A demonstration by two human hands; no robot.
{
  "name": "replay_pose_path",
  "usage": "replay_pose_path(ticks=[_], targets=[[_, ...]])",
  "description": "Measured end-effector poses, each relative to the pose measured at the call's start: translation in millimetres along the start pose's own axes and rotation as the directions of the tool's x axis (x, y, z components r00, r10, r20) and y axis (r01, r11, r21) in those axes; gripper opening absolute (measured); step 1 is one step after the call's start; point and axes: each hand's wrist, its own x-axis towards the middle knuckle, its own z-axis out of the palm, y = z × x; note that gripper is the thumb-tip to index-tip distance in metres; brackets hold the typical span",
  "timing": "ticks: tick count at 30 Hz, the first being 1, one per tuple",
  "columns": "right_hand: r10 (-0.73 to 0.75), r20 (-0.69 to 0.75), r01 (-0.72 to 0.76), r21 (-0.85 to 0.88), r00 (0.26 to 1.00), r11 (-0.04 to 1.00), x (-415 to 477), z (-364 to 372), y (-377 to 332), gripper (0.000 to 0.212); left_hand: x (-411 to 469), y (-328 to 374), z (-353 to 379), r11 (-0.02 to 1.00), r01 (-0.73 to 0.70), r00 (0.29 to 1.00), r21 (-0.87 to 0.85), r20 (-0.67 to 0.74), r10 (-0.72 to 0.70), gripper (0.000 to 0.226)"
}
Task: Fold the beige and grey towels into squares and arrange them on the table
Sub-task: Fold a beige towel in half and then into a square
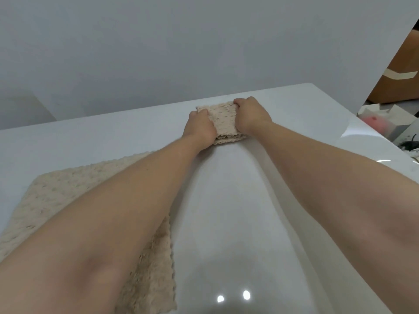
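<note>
A small folded beige towel (224, 122) lies in several layers on the white table (249, 211), near its far edge. My left hand (200, 129) grips its left side with curled fingers. My right hand (251, 115) grips its right side and far corner. A second beige towel (68, 193) lies spread flat at the near left, partly hidden under my left forearm. No grey towel is in view.
A plain grey wall stands behind the table. Past the table's right edge are a cardboard box (399, 71) with tape, a white box with something pink (376, 122) inside, and dark cables (408, 146).
</note>
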Motion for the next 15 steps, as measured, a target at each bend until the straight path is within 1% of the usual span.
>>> replay_pose_path(ticks=[4,6,8,11,15], targets=[[-0.019,0.002,0.019,-0.036,1.0,0.999,20.4,16.9,3.9,0.051,24.0,-6.1,7.2,0.997,-0.016,1.0,0.073,-0.009,0.017,0.027],[-0.038,-0.015,0.037,-0.059,0.999,0.998,27.1,21.1,5.0,0.05,29.6,-5.6,9.3,0.994,-0.013,1.0,0.107,-0.012,0.014,0.028],[-0.039,-0.014,0.038,-0.098,0.999,0.994,32.3,23.1,5.5,0.05,34.1,-4.0,11.2,0.988,0.019,1.0,0.151,0.004,-0.019,0.036],[-0.043,0.003,0.043,-0.173,0.999,0.984,35.0,27.3,6.8,0.048,38.4,-4.1,12.9,0.977,0.113,0.994,0.183,-0.012,-0.113,0.047],[-0.012,0.019,0.016,-0.234,1.0,0.972,35.8,25.1,11.7,0.054,32.7,1.7,13.6,0.949,0.152,0.988,0.277,-0.004,-0.157,0.045]])
